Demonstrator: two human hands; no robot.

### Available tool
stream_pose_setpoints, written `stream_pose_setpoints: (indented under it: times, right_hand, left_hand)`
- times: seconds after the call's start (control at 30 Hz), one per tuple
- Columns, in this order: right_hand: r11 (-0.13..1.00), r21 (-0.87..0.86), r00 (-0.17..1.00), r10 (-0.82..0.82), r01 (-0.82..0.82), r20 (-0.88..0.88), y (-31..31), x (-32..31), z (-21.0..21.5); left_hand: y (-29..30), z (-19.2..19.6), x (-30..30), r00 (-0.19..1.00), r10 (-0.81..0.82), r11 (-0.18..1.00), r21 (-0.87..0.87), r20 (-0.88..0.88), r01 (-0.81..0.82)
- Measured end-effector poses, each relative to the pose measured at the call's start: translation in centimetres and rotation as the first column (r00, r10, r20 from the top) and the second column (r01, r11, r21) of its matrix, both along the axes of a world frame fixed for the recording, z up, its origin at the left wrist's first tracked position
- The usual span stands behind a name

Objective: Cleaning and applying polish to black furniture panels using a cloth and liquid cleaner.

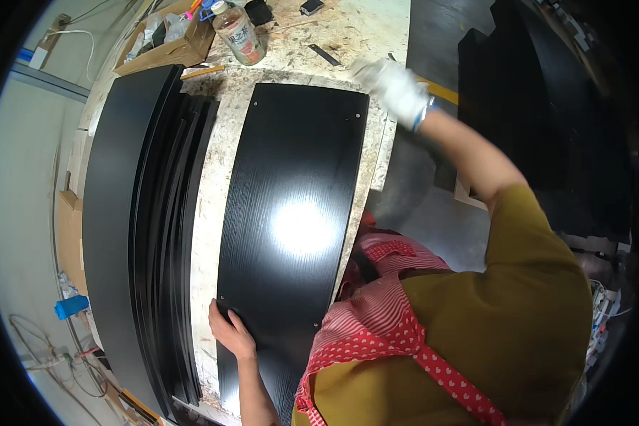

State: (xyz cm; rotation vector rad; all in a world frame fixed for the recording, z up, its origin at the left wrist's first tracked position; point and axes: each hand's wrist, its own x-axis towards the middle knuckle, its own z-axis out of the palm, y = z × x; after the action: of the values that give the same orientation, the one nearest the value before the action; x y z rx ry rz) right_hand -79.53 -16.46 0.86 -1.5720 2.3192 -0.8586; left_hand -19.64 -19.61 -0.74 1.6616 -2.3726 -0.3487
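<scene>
While the bare left hand [233, 332] rests at the left edge of a long, glossy black wood-grain panel [284, 156], lower centre of the frame, its fingers are loosely spread and not wrapped around anything. The panel lies flat down the middle of a pale, stained desk [225, 142]. The white-gloved right hand [390, 89] is up by the panel's upper right corner, but it's so blurred I honestly can't tell how far its fingers are open, whether they've got hold of something, or whether they touch the panel.

What'd worry me? That gloss. Any grit on the desk could scratch the underside if the panel gets dragged, and bare fingertips could leave smudges. Its right side also sits close to the desk's edge, so a hard shove that way might tip it off. Then there's the tall stack of curved black boards [113, 213] on the left: bump it and they could slide into the panel. And knocking over the clear plastic bottle [238, 34] up top might mean a spill, if it isn't capped tight.
</scene>
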Motion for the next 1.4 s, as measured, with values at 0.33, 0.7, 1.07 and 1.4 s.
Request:
stream_pose_setpoints:
  times: [0.33, 0.7, 1.07, 1.4]
  right_hand:
    - [0.956, -0.217, 0.882, 0.076, -0.198, -0.465, 2.2, 18.0, -6.3]
    - [0.936, 0.329, 0.644, 0.173, 0.129, -0.745, -1.5, 8.3, -2.2]
    - [0.971, 0.055, 0.895, 0.237, -0.233, -0.379, -7.9, 4.0, 0.8]
    - [0.910, 0.020, 0.867, 0.401, -0.414, -0.296, -14.3, 5.9, 0.7]
  left_hand:
    - [-0.5, -0.4, 0.4, 1.000, -0.017, 1.000, 0.011, 0.014, 0.017]
    - [-6.7, 1.4, -18.8, 0.926, -0.287, 0.955, -0.151, -0.246, 0.256]
    - [-11.6, -0.7, -29.7, 0.956, -0.282, 0.952, -0.097, 0.078, 0.289]
    - [-11.4, -0.6, -29.6, 0.969, -0.235, 0.969, -0.065, 0.072, 0.240]
